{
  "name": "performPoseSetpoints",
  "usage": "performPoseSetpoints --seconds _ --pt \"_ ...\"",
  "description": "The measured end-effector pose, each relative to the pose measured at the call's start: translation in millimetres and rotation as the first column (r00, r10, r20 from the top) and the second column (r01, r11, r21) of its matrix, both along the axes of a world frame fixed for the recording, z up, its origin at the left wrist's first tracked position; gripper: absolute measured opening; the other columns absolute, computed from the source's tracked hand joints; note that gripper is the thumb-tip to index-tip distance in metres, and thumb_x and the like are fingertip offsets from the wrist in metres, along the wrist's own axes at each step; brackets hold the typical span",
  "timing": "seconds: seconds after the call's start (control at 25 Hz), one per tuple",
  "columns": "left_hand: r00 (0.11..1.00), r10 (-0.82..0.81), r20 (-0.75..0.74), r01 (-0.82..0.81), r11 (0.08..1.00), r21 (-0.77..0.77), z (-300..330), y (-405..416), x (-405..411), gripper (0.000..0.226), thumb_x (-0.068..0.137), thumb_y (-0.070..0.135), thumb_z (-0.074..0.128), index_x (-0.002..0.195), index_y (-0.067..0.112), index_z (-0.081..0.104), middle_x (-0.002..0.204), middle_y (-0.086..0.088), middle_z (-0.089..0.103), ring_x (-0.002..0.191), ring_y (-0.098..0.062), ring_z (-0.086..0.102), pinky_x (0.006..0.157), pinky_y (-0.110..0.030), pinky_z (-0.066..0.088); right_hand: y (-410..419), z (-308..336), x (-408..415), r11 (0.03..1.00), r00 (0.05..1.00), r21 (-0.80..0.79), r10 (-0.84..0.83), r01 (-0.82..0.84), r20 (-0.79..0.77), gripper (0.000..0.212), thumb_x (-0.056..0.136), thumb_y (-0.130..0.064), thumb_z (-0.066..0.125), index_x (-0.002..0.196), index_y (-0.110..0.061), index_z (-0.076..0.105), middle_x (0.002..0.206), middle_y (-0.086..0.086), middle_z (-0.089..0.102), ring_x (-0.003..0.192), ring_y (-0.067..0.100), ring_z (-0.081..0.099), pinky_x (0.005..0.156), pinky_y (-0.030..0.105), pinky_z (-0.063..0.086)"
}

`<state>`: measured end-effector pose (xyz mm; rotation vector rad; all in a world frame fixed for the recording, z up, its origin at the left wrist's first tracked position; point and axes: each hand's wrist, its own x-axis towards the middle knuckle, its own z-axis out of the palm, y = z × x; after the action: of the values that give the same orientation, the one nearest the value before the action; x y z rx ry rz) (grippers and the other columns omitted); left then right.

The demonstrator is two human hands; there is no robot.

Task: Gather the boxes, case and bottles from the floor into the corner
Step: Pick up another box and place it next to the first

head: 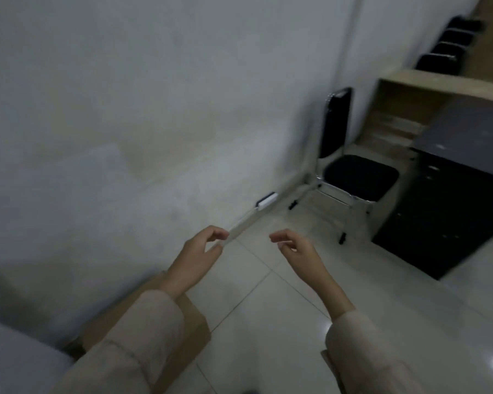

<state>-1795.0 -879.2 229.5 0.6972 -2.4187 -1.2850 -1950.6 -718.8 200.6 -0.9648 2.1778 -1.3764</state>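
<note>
The view is blurred. A brown cardboard box (194,334) sits on the floor against the wall, in the corner at the lower left, partly hidden under my left sleeve. My left hand (197,257) hovers above and beyond it, fingers curled but apart, holding nothing. My right hand (296,251) floats beside it over the tiles, fingers loosely curled and empty. A corner of another brown box (329,362) peeks out under my right sleeve. No bottles or case are in sight.
A black chair with metal legs (356,177) stands against the wall ahead. A black cabinet (450,211) is to its right, a wooden shelf unit (396,115) behind. A white socket box (266,201) is on the skirting. Pale floor tiles (282,322) lie between.
</note>
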Motion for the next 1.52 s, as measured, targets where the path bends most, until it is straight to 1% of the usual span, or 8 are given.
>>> performPoseSetpoints --seconds 0.24,0.4,0.56,0.88,1.0,1.08,1.32,1.52 --pt "0.916 -0.396 0.068 0.397 0.918 -0.002 2.9 111.0 -22.7 0.018 0.090 0.007 0.050 0.102 0.018 0.059 0.104 0.003 0.062 0.100 -0.010 0.054 0.082 -0.015 0.036 175.2 -2.9 56.2 0.935 0.933 0.024 -0.355 0.354 0.052 0.025 0.091 -0.003 0.046 0.100 -0.019 0.063 0.102 -0.003 0.064 0.094 0.012 0.059 0.077 0.008 0.042" --pt "0.756 -0.647 0.104 0.650 0.760 0.006 1.6 215.1 -47.3 0.018 0.090 0.010 0.050 0.100 0.023 0.058 0.099 0.011 0.062 0.094 -0.001 0.055 0.075 -0.008 0.037 298.6 -11.3 99.8 0.785 0.779 0.036 -0.619 0.619 0.101 0.029 0.090 -0.002 0.046 0.093 -0.026 0.062 0.101 -0.002 0.065 0.098 0.015 0.060 0.078 0.012 0.044" --pt "0.581 -0.806 0.113 0.808 0.587 0.039 -2.2 320.0 -50.7 0.018 0.091 0.014 0.049 0.102 0.024 0.058 0.102 0.009 0.063 0.097 -0.001 0.055 0.079 -0.013 0.039 401.9 -16.0 150.9 0.628 0.619 0.034 -0.774 0.778 0.133 0.035 0.089 -0.001 0.047 0.086 -0.034 0.060 0.096 -0.007 0.065 0.094 0.010 0.061 0.076 0.013 0.044" --pt "0.337 -0.938 0.078 0.934 0.343 0.102 -18.6 544.3 -15.1 0.020 0.091 0.009 0.050 0.095 0.027 0.058 0.096 0.010 0.063 0.093 0.003 0.055 0.075 -0.009 0.039 603.6 -26.7 271.0 0.351 0.328 0.113 -0.927 0.930 0.180 0.033 0.089 0.000 0.045 0.088 -0.029 0.060 0.093 -0.009 0.063 0.090 0.009 0.057 0.072 0.008 0.044" --pt "0.286 -0.957 0.056 0.947 0.291 0.133 -26.6 612.6 -0.6 0.018 0.090 0.008 0.050 0.096 0.023 0.060 0.095 0.009 0.064 0.093 -0.001 0.057 0.077 -0.009 0.040 663.5 -26.8 303.8 0.261 0.236 0.145 -0.957 0.954 0.170 0.028 0.090 0.000 0.043 0.094 -0.023 0.060 0.101 -0.002 0.063 0.095 0.012 0.057 0.075 0.010 0.042" --pt "0.254 -0.965 0.057 0.955 0.260 0.142 -32.3 649.4 2.1 0.018 0.091 0.010 0.049 0.097 0.022 0.060 0.095 0.010 0.064 0.094 -0.004 0.057 0.076 -0.010 0.040 693.2 -30.5 317.7 0.212 0.187 0.150 -0.969 0.966 0.163 0.031 0.090 -0.002 0.044 0.089 -0.028 0.060 0.104 -0.002 0.063 0.098 0.013 0.058 0.076 0.011 0.042" --pt "0.217 -0.972 0.091 0.957 0.230 0.177 -51.7 718.3 -26.5 0.019 0.091 0.012 0.047 0.096 0.024 0.061 0.098 0.010 0.064 0.096 -0.006 0.056 0.077 -0.014 0.040 743.1 -55.9 314.1 0.136 0.089 0.215 -0.973 0.967 0.213 0.032 0.092 -0.005 0.045 0.088 -0.033 0.060 0.101 -0.009 0.064 0.101 0.010 0.058 0.079 0.013 0.043" --pt "0.259 -0.960 0.108 0.943 0.275 0.189 -78.9 760.8 -109.1 0.018 0.092 0.011 0.046 0.098 0.018 0.062 0.101 0.001 0.064 0.096 -0.010 0.056 0.074 -0.013 0.039 773.7 -86.0 236.7 0.157 0.085 0.246 -0.957 0.957 0.279 0.029 0.092 -0.006 0.045 0.093 -0.030 0.061 0.105 -0.007 0.064 0.103 0.011 0.058 0.076 0.012 0.043"
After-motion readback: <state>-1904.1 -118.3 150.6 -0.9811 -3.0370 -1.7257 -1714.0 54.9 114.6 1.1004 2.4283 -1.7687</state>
